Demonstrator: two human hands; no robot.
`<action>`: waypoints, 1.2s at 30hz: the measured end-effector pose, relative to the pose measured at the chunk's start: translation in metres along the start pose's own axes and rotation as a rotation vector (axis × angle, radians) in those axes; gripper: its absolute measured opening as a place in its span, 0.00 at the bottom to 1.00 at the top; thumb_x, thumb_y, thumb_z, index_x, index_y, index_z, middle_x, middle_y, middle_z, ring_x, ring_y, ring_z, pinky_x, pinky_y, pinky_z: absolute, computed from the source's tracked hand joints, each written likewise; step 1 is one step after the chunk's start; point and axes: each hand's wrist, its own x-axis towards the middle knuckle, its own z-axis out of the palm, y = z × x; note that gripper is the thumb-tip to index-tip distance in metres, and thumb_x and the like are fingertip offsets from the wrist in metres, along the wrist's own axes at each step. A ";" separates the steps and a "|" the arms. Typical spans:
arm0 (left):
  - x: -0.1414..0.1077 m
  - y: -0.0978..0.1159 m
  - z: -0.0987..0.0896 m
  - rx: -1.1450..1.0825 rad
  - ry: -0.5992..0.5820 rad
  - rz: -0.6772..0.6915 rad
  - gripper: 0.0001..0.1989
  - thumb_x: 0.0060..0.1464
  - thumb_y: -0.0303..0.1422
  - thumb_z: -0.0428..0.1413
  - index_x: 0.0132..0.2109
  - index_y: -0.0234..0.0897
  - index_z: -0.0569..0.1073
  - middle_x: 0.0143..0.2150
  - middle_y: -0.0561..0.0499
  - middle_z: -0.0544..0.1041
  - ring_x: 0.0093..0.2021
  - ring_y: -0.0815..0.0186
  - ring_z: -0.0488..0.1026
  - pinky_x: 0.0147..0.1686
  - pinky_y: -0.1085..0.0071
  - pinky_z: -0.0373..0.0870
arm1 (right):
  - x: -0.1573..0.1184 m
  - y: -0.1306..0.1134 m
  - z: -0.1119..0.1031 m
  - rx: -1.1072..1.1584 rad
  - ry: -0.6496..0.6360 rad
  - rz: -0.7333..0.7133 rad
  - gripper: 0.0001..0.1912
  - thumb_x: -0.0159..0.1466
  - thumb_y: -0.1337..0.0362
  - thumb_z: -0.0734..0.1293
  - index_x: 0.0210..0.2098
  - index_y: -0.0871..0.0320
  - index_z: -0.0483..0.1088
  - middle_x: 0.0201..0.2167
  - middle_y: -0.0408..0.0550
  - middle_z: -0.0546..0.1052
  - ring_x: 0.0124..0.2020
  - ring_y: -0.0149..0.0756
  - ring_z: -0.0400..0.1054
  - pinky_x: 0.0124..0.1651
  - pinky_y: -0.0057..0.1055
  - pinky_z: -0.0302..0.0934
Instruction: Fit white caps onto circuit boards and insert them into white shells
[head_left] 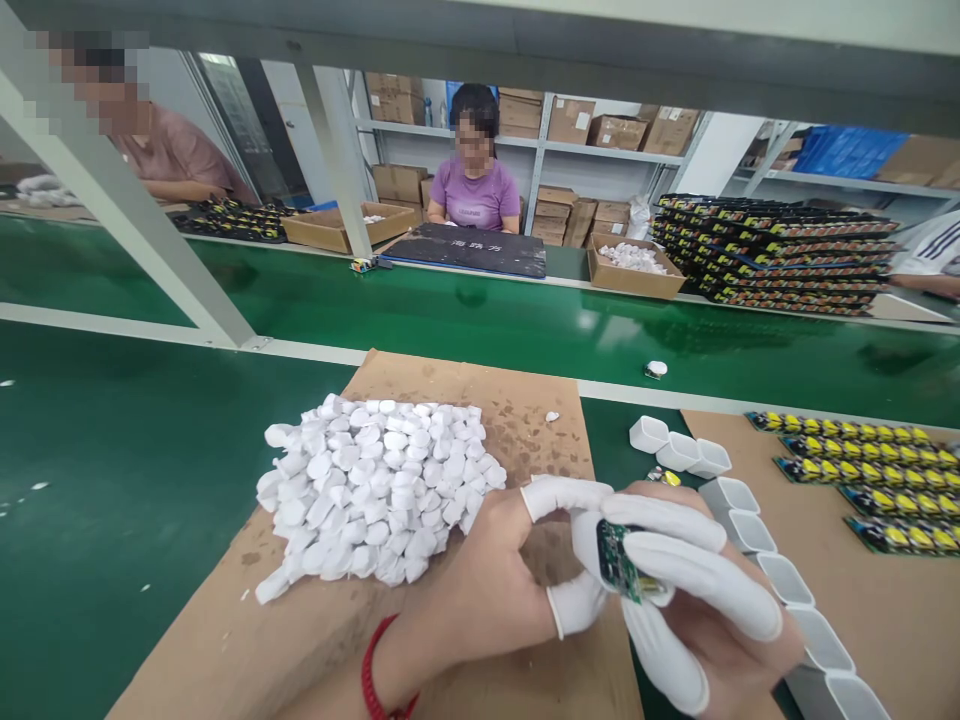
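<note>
My left hand point(517, 570), with a red bracelet and white finger cots, pinches a small rounded white piece point(587, 543) between thumb and forefinger. That piece touches the end of a small green circuit board point(619, 562). My right hand point(709, 600), also in white finger cots, is closed around the board, and its fingers cover much of it. A heap of rounded white pieces point(382, 480) lies on brown cardboard point(465, 380) to the left of my hands. Behind my right hand sits another small board with a yellow part point(664, 476), partly hidden.
White open-topped plastic boxes point(784, 578) run in a line at the right. Beyond them lie rows of boards with yellow parts point(870, 450). A white-topped piece point(655, 370) sits on the green belt point(465, 320). A slanted metal post point(135, 190) stands at left; co-workers sit opposite.
</note>
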 end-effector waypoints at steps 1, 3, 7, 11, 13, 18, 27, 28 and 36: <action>0.000 0.000 0.000 0.000 -0.002 -0.009 0.26 0.46 0.21 0.59 0.53 0.44 0.70 0.41 0.56 0.76 0.39 0.65 0.73 0.44 0.73 0.71 | 0.000 0.000 -0.001 0.008 -0.010 0.008 0.27 0.52 0.79 0.63 0.52 0.65 0.69 0.45 0.56 0.73 0.44 0.47 0.67 0.37 0.41 0.65; 0.001 0.000 0.000 0.008 0.003 -0.038 0.23 0.47 0.22 0.59 0.51 0.44 0.71 0.40 0.56 0.76 0.38 0.66 0.73 0.43 0.72 0.71 | 0.002 0.000 -0.003 0.010 -0.048 0.040 0.29 0.50 0.81 0.63 0.51 0.65 0.69 0.46 0.56 0.72 0.44 0.46 0.67 0.38 0.41 0.66; 0.000 -0.002 0.001 -0.018 0.015 -0.088 0.20 0.48 0.23 0.59 0.48 0.42 0.72 0.37 0.55 0.76 0.36 0.66 0.72 0.41 0.72 0.70 | 0.006 -0.001 -0.005 -0.007 -0.112 0.133 0.28 0.51 0.80 0.62 0.51 0.61 0.69 0.45 0.55 0.72 0.45 0.46 0.68 0.38 0.40 0.68; 0.000 -0.003 0.001 -0.020 0.010 -0.119 0.14 0.48 0.24 0.59 0.44 0.39 0.73 0.34 0.55 0.75 0.34 0.67 0.71 0.33 0.77 0.68 | 0.005 0.001 -0.005 -0.006 -0.107 0.177 0.27 0.54 0.79 0.62 0.52 0.58 0.68 0.44 0.55 0.72 0.45 0.46 0.69 0.39 0.41 0.69; 0.001 -0.004 0.000 -0.028 0.000 -0.125 0.11 0.49 0.25 0.59 0.41 0.38 0.73 0.33 0.54 0.75 0.34 0.68 0.71 0.33 0.77 0.67 | 0.003 0.002 -0.004 0.003 -0.102 0.189 0.27 0.54 0.78 0.62 0.53 0.58 0.68 0.44 0.55 0.72 0.44 0.45 0.69 0.42 0.42 0.69; 0.001 -0.004 0.000 -0.208 -0.031 -0.161 0.17 0.46 0.25 0.62 0.45 0.38 0.73 0.37 0.52 0.75 0.39 0.64 0.73 0.37 0.74 0.69 | 0.001 0.003 -0.005 0.013 -0.163 0.230 0.27 0.55 0.73 0.64 0.55 0.57 0.66 0.48 0.54 0.71 0.48 0.43 0.66 0.46 0.40 0.69; 0.001 -0.005 0.000 -0.286 -0.075 -0.154 0.19 0.42 0.19 0.61 0.43 0.37 0.74 0.37 0.52 0.75 0.35 0.67 0.70 0.34 0.77 0.67 | -0.003 0.002 -0.005 0.113 -0.124 0.305 0.27 0.57 0.73 0.66 0.56 0.53 0.67 0.53 0.53 0.71 0.51 0.44 0.68 0.51 0.42 0.69; 0.001 -0.005 0.000 -0.278 -0.085 -0.157 0.17 0.42 0.19 0.60 0.42 0.37 0.74 0.35 0.53 0.74 0.33 0.68 0.69 0.33 0.76 0.66 | -0.002 0.001 -0.005 0.116 -0.124 0.297 0.26 0.57 0.74 0.66 0.54 0.53 0.68 0.52 0.52 0.72 0.50 0.43 0.69 0.50 0.42 0.69; -0.001 -0.006 0.000 -0.129 -0.090 -0.123 0.11 0.44 0.20 0.57 0.37 0.33 0.73 0.32 0.53 0.70 0.33 0.67 0.65 0.33 0.74 0.63 | -0.001 0.000 0.000 0.325 -0.072 0.413 0.20 0.60 0.72 0.65 0.50 0.49 0.72 0.49 0.48 0.74 0.46 0.40 0.69 0.41 0.35 0.71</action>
